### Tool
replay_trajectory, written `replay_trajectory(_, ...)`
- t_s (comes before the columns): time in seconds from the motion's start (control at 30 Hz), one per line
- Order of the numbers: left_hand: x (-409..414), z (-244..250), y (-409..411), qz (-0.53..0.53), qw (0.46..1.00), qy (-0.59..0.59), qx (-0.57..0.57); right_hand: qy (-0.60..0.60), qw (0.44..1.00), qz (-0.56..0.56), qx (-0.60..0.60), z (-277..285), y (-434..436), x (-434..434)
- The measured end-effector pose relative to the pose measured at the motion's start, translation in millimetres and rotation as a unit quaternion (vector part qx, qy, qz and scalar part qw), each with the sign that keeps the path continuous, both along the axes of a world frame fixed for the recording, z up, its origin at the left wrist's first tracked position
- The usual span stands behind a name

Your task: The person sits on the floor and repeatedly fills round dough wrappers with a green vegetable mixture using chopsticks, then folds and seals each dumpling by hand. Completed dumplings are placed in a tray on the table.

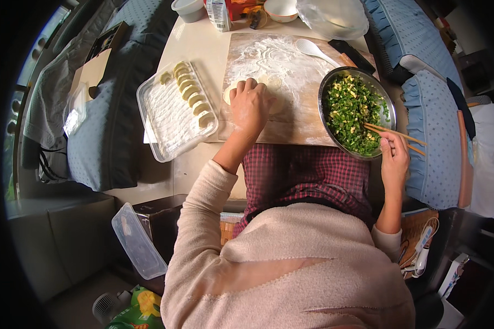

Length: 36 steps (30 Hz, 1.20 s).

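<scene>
My left hand [251, 105] is over the round dough wrappers [276, 84] on the floury wooden board [298, 123], fingertips down among them. Its fingers hide whether it grips one. Between the fingers of my right hand [395, 154] is a pair of wooden chopsticks [415, 140], tips in the chopped green filling with yellow bits [350, 107]. That filling sits in a steel bowl [322, 109] at the board's right side. To the left, a floured clear plastic tray [160, 119] holds a row of folded dumplings [196, 98] and one set apart [164, 77].
A white rice paddle [311, 47] lies on the board behind the bowl, near a black object [352, 55]. Along the table's back stand a lidded tub [189, 10], a packet [218, 16], a white bowl [280, 10] and a plastic-covered bowl [335, 18]. Blue-covered seats [432, 140] flank the table.
</scene>
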<state>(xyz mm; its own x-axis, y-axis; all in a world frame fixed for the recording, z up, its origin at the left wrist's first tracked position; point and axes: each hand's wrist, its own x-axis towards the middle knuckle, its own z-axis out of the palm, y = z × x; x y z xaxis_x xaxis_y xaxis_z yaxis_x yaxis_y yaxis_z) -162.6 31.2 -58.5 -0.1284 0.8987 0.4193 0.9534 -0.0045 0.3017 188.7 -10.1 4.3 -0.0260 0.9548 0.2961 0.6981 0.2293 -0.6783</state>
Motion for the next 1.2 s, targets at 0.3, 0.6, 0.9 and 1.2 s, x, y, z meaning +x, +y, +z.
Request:
replay_trajectory(0.3,15,-23,2,0.035,0.992,-0.042,0.111,0.049,0.999,0.023,0.002,-11,3,25)
replay_trajectory(0.6,22,-32,-18,0.096,0.990,-0.089,0.050,0.055,0.997,0.057,0.007,-17,2,40)
replay_trajectory(0.9,13,-53,-22,0.135,0.959,-0.237,0.074,0.082,0.952,0.295,0.009,23,41,-77)
replay_trajectory(1.2,29,-55,-22,0.134,0.926,-0.323,0.143,-0.201,0.904,0.371,-0.072,-27,111,-207)
